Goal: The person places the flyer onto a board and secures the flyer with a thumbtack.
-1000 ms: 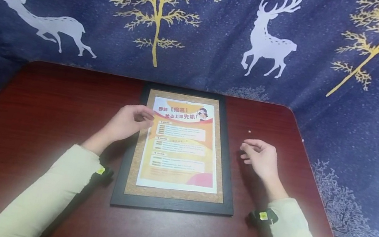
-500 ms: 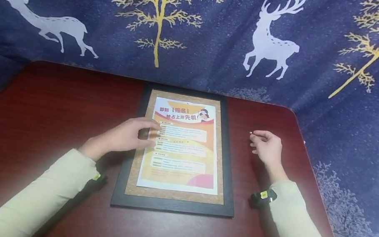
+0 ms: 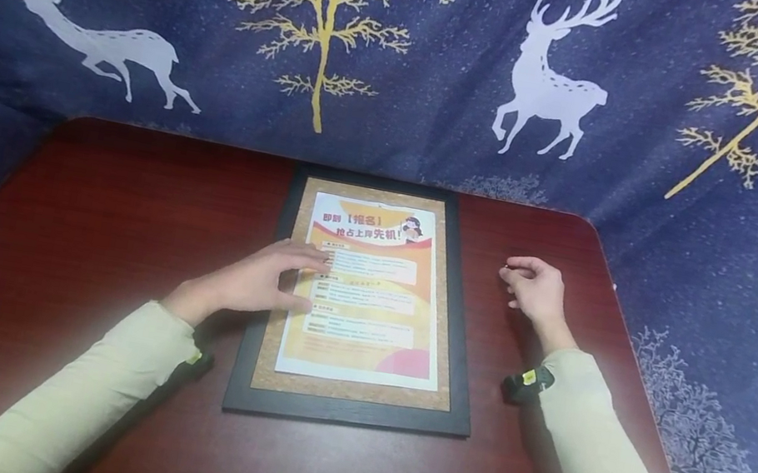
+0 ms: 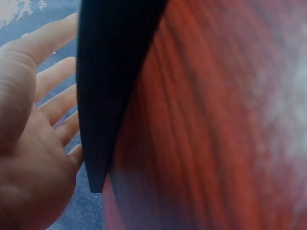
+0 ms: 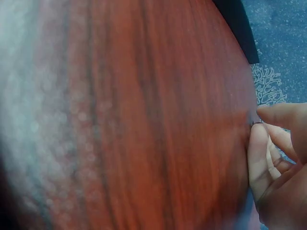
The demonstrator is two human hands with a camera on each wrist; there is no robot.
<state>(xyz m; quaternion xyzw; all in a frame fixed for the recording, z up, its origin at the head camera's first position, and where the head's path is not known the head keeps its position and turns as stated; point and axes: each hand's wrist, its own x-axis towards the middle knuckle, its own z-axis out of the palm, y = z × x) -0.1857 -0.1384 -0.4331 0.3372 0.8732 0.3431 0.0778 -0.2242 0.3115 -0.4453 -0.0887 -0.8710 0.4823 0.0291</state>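
A poster (image 3: 358, 355) with orange and yellow print lies on a cork board (image 3: 351, 394) with a black frame (image 3: 348, 413). Over the poster's left edge reaches my left hand (image 3: 253, 278), fingers extended and thumb apart; whether it touches the paper I cannot tell. To the right of the board, my right hand (image 3: 538, 292) pinches a tiny thumbtack between thumb and forefinger, low over the table. In the right wrist view only a small dark bit of the thumbtack (image 5: 257, 123) shows between the fingertips. A tiny speck, perhaps another tack, sits at the poster's top edge.
The dark red wooden table (image 3: 151, 188) surrounds the board. Behind it hangs a blue curtain (image 3: 440, 61) printed with white deer and golden trees. The board's far edge lies near the table's back edge.
My right hand has moved forward and picked up the thumbtack that lay on the table. My left hand has shifted down the poster's left side, and its fingers have spread.
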